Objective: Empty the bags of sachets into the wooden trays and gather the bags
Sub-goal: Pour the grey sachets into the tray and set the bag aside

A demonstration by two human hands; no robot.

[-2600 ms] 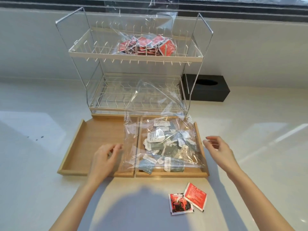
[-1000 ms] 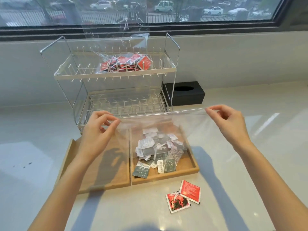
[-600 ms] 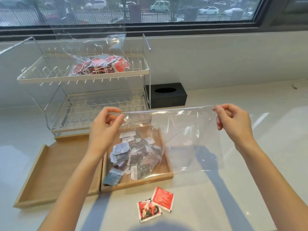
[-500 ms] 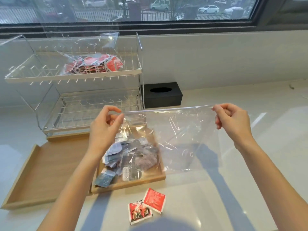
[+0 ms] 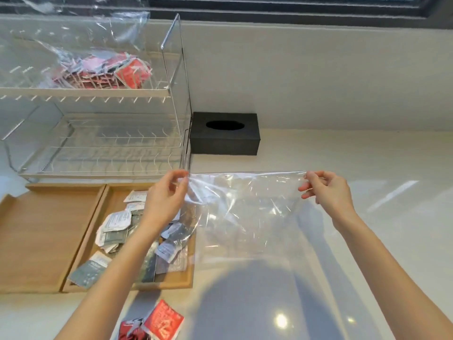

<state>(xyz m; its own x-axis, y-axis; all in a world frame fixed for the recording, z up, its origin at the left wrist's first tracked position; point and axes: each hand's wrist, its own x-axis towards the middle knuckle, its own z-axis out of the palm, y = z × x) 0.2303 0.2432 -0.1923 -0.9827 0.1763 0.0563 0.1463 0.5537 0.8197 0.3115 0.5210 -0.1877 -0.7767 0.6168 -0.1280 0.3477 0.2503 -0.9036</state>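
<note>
White counter (image 5: pixel 367 153), clear empty bag (image 5: pixel 247 212) stretched between both hands

Two bare forearms, no sleeves in view, left hand (image 5: pixel 164 201), right hand (image 5: pixel 327 190), no rings or watch

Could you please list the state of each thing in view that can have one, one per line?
Clear bag: empty, stretched between both hands.
Left hand: pinching a bag corner.
Right hand: pinching the other corner.
Right tray: filled with grey sachets.
Left tray: empty.
Red-sachet bag: full, on the rack's top shelf.
Loose red sachets: on the counter.
</note>
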